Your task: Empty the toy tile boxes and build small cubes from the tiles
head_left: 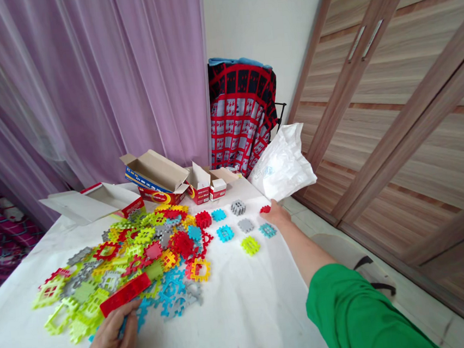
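Observation:
My left hand point(112, 345) is closed at the near edge of the pile of toothed plastic building blocks point(137, 254). A blue building block point(122, 327) shows between its finger and thumb. Right above the fingers, a long red strip point(125, 295) lies slanted over the pile, against or very near them; I cannot tell which. At the table's right edge my right hand point(277, 213) pinches a red building block point(265, 209) at or just above the cloth. Near it are a turquoise block point(267, 230), a grey block point(246, 225), a grey stack point(238, 207) and a lime block point(250, 245).
Open cardboard boxes point(156, 173) stand along the back of the white-covered table point(245, 309), one with its flap out at the left. A white plastic bag point(284, 163) sits at the back right corner. Wooden wardrobe doors point(389, 104) rise beyond the right edge.

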A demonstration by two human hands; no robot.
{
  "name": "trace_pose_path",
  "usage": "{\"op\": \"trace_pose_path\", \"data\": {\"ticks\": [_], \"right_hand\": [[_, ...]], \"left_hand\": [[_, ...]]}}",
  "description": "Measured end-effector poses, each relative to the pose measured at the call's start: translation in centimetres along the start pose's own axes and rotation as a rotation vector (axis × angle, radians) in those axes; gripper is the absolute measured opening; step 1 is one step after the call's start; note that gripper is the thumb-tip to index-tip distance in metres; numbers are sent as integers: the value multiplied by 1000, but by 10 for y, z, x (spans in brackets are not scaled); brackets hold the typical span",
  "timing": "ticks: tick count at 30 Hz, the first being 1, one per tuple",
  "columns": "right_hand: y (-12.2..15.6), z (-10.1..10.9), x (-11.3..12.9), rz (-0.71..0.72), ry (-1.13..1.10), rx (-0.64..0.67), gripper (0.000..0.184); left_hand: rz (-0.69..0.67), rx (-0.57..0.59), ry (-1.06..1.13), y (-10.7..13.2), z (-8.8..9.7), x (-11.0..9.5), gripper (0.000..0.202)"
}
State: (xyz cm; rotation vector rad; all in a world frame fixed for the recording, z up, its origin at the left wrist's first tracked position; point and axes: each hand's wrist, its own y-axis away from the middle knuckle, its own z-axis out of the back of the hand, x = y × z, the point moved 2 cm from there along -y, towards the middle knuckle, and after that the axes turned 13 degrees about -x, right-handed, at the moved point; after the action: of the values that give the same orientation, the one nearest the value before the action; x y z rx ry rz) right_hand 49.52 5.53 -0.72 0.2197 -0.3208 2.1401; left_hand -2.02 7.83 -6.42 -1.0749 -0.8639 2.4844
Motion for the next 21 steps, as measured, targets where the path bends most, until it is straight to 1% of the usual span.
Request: {"op": "trace_pose_path", "data": {"ticks": [8,14,18,21], "right_hand": [[-1,1,1,-15,8,14,55],[-2,-2,0,-20,-27,8,58],[-7,-1,-3,-35,-100,-35,63],[-14,6,-12,-68,-192,-103,63]], "left_hand": [[-37,-6,-2,3,-1,4,29],[-14,2,-10,4,-2,6,28],[10,13,-1,4,-2,6,28],[22,23,5,4,-2,5,29]]}}
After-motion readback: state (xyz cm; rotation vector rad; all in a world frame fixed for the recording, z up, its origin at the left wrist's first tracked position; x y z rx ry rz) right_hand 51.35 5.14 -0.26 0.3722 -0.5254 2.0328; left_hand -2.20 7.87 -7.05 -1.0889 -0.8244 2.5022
